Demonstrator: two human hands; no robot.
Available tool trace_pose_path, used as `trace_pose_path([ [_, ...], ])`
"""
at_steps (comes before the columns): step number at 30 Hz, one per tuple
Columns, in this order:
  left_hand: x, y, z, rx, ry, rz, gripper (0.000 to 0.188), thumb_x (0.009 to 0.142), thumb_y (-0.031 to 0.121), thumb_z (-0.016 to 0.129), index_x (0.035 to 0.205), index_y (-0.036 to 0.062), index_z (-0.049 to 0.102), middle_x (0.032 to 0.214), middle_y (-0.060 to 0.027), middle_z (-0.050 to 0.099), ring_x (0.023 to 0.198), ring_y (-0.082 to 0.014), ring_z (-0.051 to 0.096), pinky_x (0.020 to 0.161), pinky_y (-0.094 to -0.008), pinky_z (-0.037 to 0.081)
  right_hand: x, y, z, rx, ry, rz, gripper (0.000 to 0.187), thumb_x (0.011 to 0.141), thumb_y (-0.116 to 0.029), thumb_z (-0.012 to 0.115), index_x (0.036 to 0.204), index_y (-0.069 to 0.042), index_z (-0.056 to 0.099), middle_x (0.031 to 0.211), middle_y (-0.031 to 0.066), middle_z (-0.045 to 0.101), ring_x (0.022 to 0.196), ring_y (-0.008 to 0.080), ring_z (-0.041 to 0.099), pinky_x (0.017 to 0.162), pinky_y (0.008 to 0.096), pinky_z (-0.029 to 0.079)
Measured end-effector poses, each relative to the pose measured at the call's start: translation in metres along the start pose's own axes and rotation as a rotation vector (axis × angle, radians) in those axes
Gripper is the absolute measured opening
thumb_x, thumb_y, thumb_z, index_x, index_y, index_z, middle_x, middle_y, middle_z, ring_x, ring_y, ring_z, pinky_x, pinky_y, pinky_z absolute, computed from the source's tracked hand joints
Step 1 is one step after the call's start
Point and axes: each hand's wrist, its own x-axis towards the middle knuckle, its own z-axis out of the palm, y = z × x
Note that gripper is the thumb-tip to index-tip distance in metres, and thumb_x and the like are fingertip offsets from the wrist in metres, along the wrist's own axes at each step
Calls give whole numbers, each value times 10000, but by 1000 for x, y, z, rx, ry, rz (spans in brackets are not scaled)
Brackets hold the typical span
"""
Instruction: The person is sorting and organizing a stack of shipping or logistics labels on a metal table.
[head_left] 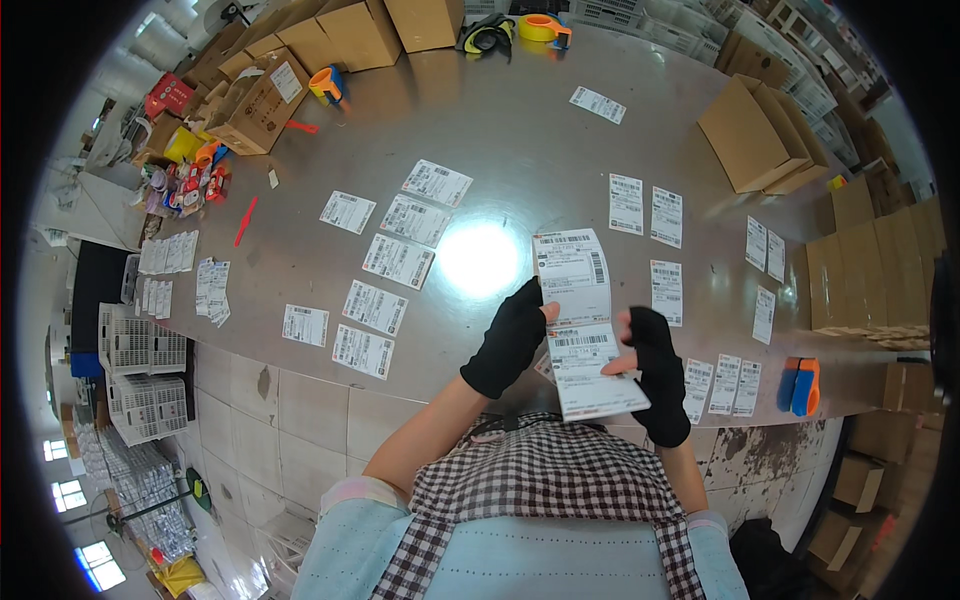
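A folded stack of white shipping labels (pixel 585 375) is held over the near edge of the table, its top label (pixel 572 265) reaching up away from me. My left hand (pixel 508 338), in a black fingerless glove, grips the stack's left edge with the thumb on top. On the other side, my right hand (pixel 655 375), gloved the same way, has its thumb over the lower label and its fingers raised apart. Part of another label (pixel 545 368) peeks out beneath the stack. To the left, a column of labels (pixel 398 260) lies on the metal table (pixel 480 130).
More labels (pixel 666 217) lie at the right and labels (pixel 212 290) at the far left. Tape dispensers stand at the right edge (pixel 800 387), back left (pixel 327 85) and back (pixel 543 30). Cardboard boxes (pixel 755 135) line the rims. White crates (pixel 145 370) stand left of the table.
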Motion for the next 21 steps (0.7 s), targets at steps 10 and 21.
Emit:
trace_pose_path([
  [10,-5,-5,-1,-383,-80,-113,414,903,276,371,1189,-8,464,1104,-128,558,1001,-199,538,871,-338,415,19,-3,16,228,69,522,165,739,-117,664,852,0,638,724,78,631,651,112,566,606,242,450],
  [21,-3,12,-3,-266,0,-25,427,843,237,442,1193,-7,440,1051,-121,571,954,-194,555,831,-322,444,-1,0,26,19,-45,454,158,731,-112,665,845,-6,643,742,88,630,664,146,583,618,273,453],
])
